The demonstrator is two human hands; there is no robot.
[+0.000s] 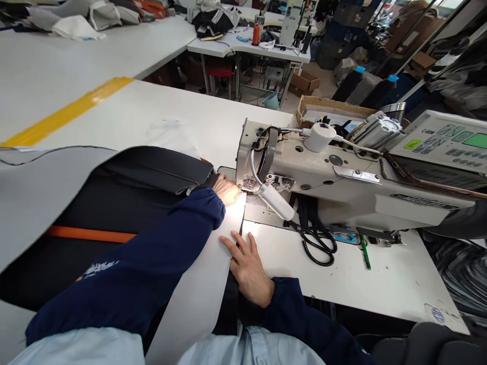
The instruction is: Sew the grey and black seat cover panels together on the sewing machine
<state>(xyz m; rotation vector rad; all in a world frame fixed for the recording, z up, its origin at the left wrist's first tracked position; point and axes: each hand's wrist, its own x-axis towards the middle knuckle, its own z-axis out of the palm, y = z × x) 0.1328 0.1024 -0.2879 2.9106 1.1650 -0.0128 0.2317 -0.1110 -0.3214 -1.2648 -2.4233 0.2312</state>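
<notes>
A large piece of black and grey fabric (201,289) with an orange stripe (91,233) lies across the left of the table and over my lap. Its edge runs up to the needle area of a sewing machine (323,172). Right beside the presser foot, my left hand (226,190) presses down on the fabric, fingers stretched toward the foot and partly lost in lamp glare. Lower down, my right hand (250,271) lies with fingers spread on the fabric's right edge, beside a black strip (228,306).
Black scissors (319,246) lie under the machine arm, near a green pen (366,253). A small lamp (277,202) shines on the needle. A control panel (443,144) and a cardboard box (327,106) stand behind. Another sewing table (224,48) is farther back.
</notes>
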